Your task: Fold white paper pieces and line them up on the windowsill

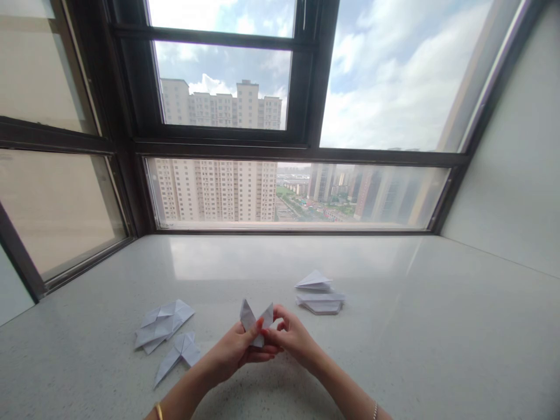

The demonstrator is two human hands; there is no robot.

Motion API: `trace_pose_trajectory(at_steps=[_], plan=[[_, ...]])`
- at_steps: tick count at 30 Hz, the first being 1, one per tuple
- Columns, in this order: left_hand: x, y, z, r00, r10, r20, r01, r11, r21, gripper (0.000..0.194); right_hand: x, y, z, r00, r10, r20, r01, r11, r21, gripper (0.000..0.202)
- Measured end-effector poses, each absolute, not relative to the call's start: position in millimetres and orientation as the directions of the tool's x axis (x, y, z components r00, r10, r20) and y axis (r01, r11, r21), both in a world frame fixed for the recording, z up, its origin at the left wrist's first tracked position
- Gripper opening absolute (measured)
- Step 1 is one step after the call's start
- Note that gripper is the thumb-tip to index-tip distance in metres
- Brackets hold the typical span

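A small piece of folded white paper with two upright points in a V is held above the sill. My left hand grips it from the left, the thumb pressed on its front and the fingers underneath. My right hand pinches its right side near the right point, with fingers bent. Both thumbs lie close together at the lower middle of the paper, covering part of it. The fold detail behind the fingers is hidden.
Several folded white papers lie overlapped at left, with a pointed folded paper beside my left forearm. Farther right sit a triangular folded paper and a flat folded stack. The speckled sill meets a dark-framed window.
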State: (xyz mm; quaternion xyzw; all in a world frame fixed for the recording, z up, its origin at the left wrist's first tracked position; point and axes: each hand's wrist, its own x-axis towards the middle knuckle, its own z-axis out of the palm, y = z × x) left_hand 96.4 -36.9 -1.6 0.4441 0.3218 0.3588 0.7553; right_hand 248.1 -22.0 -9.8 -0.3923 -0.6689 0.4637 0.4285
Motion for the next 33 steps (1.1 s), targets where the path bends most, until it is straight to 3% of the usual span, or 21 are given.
trace_pose_trajectory(at_steps=[3,9,17,21,26,29,33], plan=[[97,-37,-3,0.563,0.816,-0.131,-0.223,0.303,0.927,0.059,250,-23,-5,-0.383,0.883,0.269,0.148,0.347,-0.926,0.034],[94,-35,-7,0.579,0.807,-0.115,-0.106,0.214,0.971,0.079,252,-27,0,-0.383,0.891,0.245,0.224,0.346,-0.911,0.033],[81,-31,15,0.612,0.788,-0.073,0.191,-0.057,0.980,0.056,259,-15,-10,-0.255,0.913,0.318,0.184,0.369,-0.911,0.029],[47,-26,44,0.475,0.874,-0.105,0.522,-0.184,0.833,0.055,260,-10,-13,-0.235,0.917,0.322,0.152,0.362,-0.920,0.029],[1,-25,57,0.280,0.947,-0.157,0.829,-0.156,0.538,0.049,258,-10,-13,-0.251,0.909,0.334,0.167,0.380,-0.910,0.030],[-11,-27,50,0.203,0.962,-0.185,0.910,-0.116,0.397,0.048,257,-12,-13,-0.260,0.905,0.337,0.175,0.388,-0.905,0.030],[-14,-28,41,0.121,0.974,-0.189,0.918,-0.037,0.396,0.046,256,-12,-13,-0.254,0.909,0.331,0.167,0.378,-0.910,0.032]])
